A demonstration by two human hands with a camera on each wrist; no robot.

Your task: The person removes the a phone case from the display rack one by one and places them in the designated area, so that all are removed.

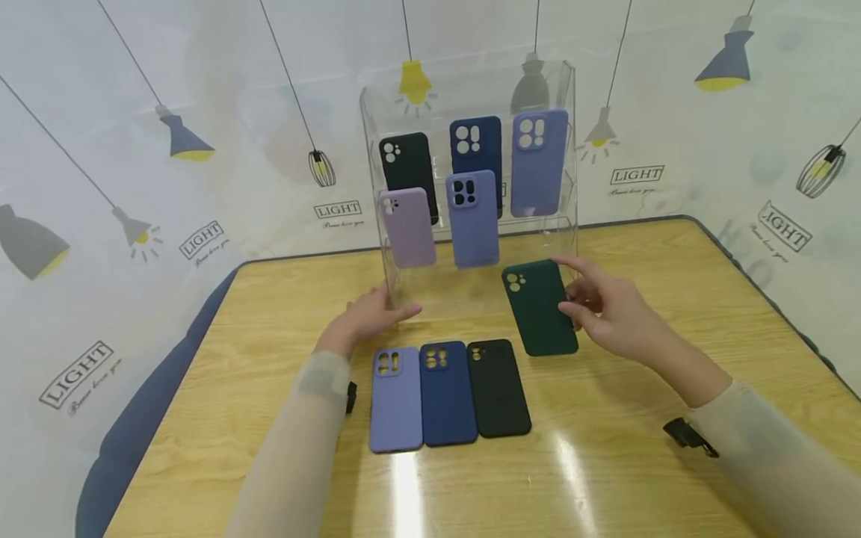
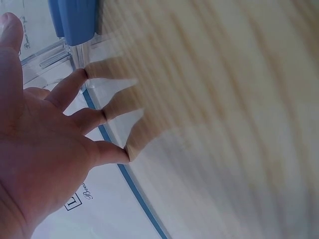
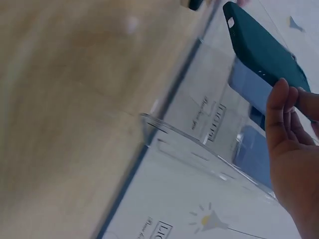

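Note:
A dark green phone case [image 1: 541, 310] is pinched along its right edge by my right hand [image 1: 615, 314], thumb on its back. It is held tilted in front of the lower right part of a clear display stand [image 1: 471, 97]; the right wrist view shows the same green case [image 3: 264, 47] raised off the table. My left hand [image 1: 373, 312] is at the stand's lower left corner with the thumb stretched out. In the left wrist view its fingertips rest on the tabletop. Nearer me, a lavender case [image 1: 397, 411], a blue case [image 1: 449, 403] and a black case [image 1: 499, 396] lie side by side.
Upright on the stand's upper tier are a very dark case [image 1: 406, 161], a navy case [image 1: 476, 149] and a lavender case [image 1: 540, 172]. Below stand a pink-lilac case [image 1: 408, 232] and another lavender case [image 1: 473, 232]. A patterned wall rises behind the wooden table [image 1: 269, 321].

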